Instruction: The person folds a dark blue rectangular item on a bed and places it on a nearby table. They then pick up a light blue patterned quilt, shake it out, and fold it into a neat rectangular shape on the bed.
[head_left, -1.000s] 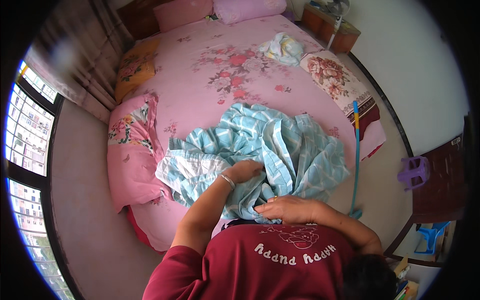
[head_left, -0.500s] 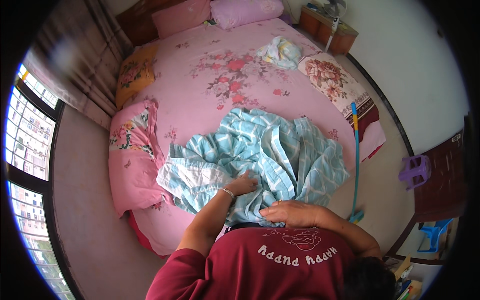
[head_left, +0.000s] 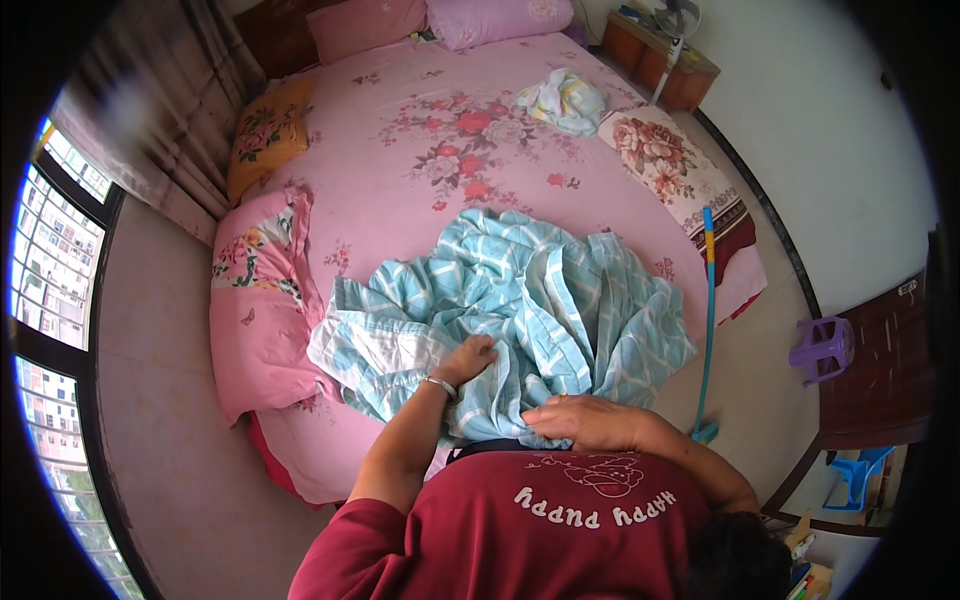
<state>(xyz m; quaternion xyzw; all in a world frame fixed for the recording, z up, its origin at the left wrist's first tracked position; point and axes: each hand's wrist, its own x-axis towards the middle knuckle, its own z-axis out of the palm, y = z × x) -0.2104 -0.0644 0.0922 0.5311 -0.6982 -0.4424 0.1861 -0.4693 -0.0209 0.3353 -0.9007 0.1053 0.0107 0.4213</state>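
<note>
A light blue quilt cover [head_left: 610, 300] with white checks lies bunched at the near end of the bed, its pale underside folded out at the left. My left hand [head_left: 468, 360], with a bracelet at the wrist, is closed on a fold in the middle of the cover. Close to my body, my right hand [head_left: 590, 422] lies across the near edge, its fingers curled over the cloth. A ring shows on it. Folds hide some fingertips of both hands.
Pink floral sheeting covers the bed [head_left: 390, 200]. A pink pillow [head_left: 265, 350] and an orange cushion [head_left: 268, 135] line the left side. At right are a floral mat [head_left: 660, 165], a crumpled pale cloth [head_left: 563, 102], a blue-handled broom [head_left: 708, 320] and a purple stool [head_left: 822, 350].
My left hand has drawn back a little toward the left, and its fingers have curled from stretched to closed on the cloth. The right hand stays nearly in place.
</note>
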